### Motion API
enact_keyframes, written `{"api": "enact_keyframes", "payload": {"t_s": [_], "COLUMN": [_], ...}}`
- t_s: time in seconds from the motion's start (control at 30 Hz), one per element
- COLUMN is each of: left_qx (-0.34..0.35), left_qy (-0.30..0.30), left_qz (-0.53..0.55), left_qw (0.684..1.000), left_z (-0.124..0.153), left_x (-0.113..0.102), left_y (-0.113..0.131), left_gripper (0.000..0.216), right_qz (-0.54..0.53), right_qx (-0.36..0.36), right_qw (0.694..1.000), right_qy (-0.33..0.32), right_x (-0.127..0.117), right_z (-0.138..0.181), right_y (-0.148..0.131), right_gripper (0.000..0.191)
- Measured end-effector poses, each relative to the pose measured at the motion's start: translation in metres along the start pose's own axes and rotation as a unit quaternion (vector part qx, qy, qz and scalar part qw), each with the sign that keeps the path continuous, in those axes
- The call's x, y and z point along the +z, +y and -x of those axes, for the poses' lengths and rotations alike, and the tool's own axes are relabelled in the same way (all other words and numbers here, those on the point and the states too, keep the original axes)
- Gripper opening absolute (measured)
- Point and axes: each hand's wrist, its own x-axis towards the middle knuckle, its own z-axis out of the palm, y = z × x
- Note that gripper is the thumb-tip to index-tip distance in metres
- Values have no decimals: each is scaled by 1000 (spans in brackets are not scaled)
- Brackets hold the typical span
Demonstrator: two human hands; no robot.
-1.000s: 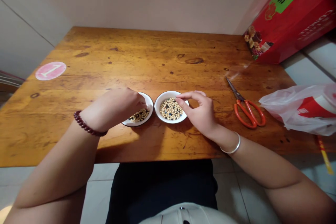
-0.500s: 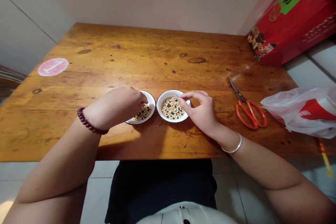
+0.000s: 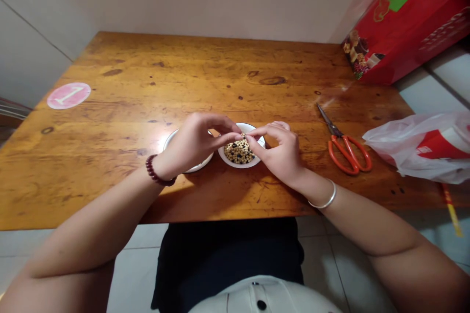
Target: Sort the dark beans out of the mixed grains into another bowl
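Note:
Over the white dark-rimmed right bowl (image 3: 224, 157), my two hands meet at the fingertips. My left hand (image 3: 198, 139) pinches a small pale bead at the bowl's far side. My right hand (image 3: 277, 144) has thumb and forefinger closed on a thin needle-like thing, mostly hidden by the fingers. Cream and dark beads (image 3: 238, 152) fill the bowl's bottom. Beside it stands the left bowl (image 3: 200, 167), largely covered by my left hand, so its contents are hidden now.
Orange-handled scissors (image 3: 348, 151) lie to the right, with a clear plastic bag (image 3: 396, 144) holding something red and white beyond them. A red box (image 3: 404, 44) stands at the back right. On the wooden table (image 3: 183, 78), a pink round label (image 3: 69, 96) marks the left side.
My left hand has left the left bowl and moved right, bringing a bead to my right fingertips. My right hand stays nearly where it was, still pinched.

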Motion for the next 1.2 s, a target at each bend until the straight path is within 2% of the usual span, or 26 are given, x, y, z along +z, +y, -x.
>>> {"api": "enact_keyframes", "payload": {"t_s": [0.13,0.33,0.87,1.2], "left_qx": [-30,-61,-35,-17], "left_qy": [19,26,41,28], "left_qz": [137,265,205,221], "left_qw": [990,962,977,975], "left_z": [-2,-4,-2,-2], "left_x": [18,25,27,27], "left_y": [-5,-10,-9,-11], "left_gripper": [26,41,31,25], "right_qz": [3,0,6,6], "right_qx": [-15,-43,-33,-34], "right_qw": [1000,999,999,999], "right_qy": [19,18,10,16], "right_x": [-4,-6,-5,-4], "right_z": [-1,-2,-2,-2], "right_y": [-2,-3,-3,-2], "right_gripper": [9,12,12,11]}}
